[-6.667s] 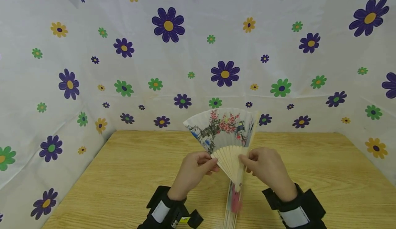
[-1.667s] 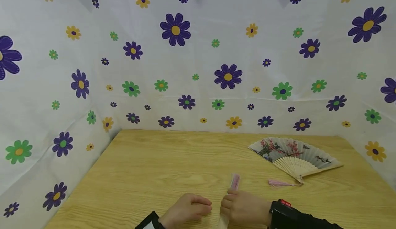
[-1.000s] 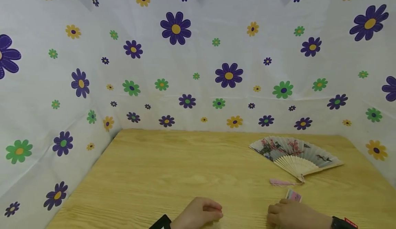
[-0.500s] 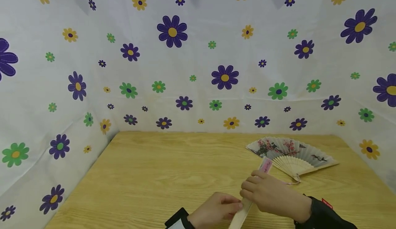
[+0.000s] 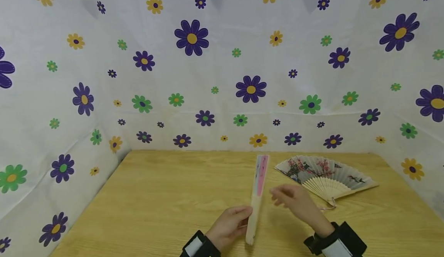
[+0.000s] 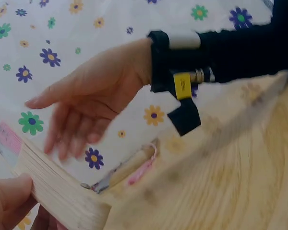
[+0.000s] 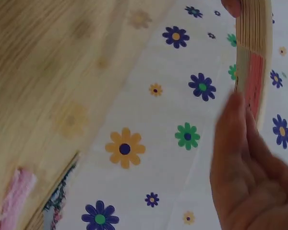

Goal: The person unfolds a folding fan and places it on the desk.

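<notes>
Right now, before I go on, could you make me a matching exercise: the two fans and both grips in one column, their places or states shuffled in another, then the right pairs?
1. folded fan
2. open fan
3. left grip
4. right grip

A. holding nothing
B. lying spread, toward the right of the table
C. pink at one end
D. holding a fan

Pairs: 1-C, 2-B, 3-D, 4-A
</notes>
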{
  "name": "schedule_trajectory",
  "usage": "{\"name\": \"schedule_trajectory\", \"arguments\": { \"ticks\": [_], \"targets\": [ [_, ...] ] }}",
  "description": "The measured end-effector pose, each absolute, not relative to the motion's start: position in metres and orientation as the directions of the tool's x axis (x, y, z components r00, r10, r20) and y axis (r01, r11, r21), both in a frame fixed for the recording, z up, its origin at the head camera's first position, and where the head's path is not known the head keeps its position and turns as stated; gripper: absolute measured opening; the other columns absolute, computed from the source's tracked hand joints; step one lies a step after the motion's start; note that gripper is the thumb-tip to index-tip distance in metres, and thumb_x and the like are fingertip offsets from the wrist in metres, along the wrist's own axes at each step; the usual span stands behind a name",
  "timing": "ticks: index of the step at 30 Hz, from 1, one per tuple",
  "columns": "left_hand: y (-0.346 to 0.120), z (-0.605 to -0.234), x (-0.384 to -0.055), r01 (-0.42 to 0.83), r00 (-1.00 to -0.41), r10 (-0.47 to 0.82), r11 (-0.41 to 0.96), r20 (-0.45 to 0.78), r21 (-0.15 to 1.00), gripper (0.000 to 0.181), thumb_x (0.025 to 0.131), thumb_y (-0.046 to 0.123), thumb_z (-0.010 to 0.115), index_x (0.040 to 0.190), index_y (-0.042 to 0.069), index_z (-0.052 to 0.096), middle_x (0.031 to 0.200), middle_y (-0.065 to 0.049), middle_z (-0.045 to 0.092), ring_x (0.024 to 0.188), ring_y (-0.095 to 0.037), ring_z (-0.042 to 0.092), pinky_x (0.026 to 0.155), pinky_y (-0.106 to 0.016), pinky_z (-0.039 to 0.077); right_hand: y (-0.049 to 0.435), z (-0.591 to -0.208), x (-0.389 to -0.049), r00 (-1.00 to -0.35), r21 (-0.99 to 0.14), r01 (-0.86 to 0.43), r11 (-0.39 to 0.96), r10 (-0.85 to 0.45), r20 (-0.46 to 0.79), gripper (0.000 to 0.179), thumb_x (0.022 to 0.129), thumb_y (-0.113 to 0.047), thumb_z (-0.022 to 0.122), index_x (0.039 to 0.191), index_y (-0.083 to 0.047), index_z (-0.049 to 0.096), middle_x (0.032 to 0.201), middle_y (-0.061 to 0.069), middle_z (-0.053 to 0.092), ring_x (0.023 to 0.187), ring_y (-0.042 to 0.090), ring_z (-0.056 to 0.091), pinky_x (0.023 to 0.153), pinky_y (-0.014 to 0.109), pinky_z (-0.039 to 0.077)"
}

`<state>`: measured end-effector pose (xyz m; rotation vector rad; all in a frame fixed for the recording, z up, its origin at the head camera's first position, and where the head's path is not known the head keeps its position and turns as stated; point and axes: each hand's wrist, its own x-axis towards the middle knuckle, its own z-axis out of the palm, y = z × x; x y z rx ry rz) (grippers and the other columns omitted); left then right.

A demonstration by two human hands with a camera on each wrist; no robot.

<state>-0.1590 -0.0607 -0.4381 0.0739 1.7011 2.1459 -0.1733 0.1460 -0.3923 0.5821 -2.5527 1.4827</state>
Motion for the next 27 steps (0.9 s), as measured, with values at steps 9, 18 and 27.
{"name": "schedule_trajectory", "arguments": {
  "ticks": [9,18,27],
  "targets": [
    [-0.059,-0.452,-0.154,-0.231,-0.913,0.371,-0.131,-0.168,0.964,0.032,0.100,0.006,0.054,0.121,-0.018,0.059,0.110,-0.017,0.071,0.089,-0.016,0.066,0.077,-0.030,0.060,0.123,-0.418,-0.158,-0.900,-0.910,-0.229,0.344,-0.432,0.063,0.026,0.092,-0.010,0.066,0.104,0.013,0.068,0.079,0.024,0.073,0.065,0.028,0.067,0.054,0.032,0.057],
    [-0.058,-0.445,-0.161,-0.142,-0.947,0.301,-0.091,-0.109,0.986,0.029,0.092,0.005,0.066,0.107,-0.020,0.066,0.088,-0.004,0.072,0.069,-0.004,0.063,0.054,-0.010,0.052,0.120,-0.405,-0.162,-0.944,-0.895,-0.210,0.393,-0.320,0.081,0.015,0.087,-0.006,0.068,0.086,0.009,0.069,0.066,0.023,0.072,0.056,0.029,0.067,0.047,0.026,0.052],
    [-0.059,-0.439,-0.161,-0.135,-0.958,0.264,-0.074,-0.111,0.988,0.029,0.090,0.006,0.068,0.104,-0.019,0.068,0.082,-0.002,0.075,0.067,-0.006,0.067,0.052,-0.011,0.051,0.122,-0.402,-0.160,-0.958,-0.861,-0.214,0.462,-0.269,0.094,0.011,0.086,-0.004,0.069,0.079,0.004,0.067,0.062,0.019,0.071,0.054,0.025,0.065,0.049,0.031,0.054]
  ]
}}
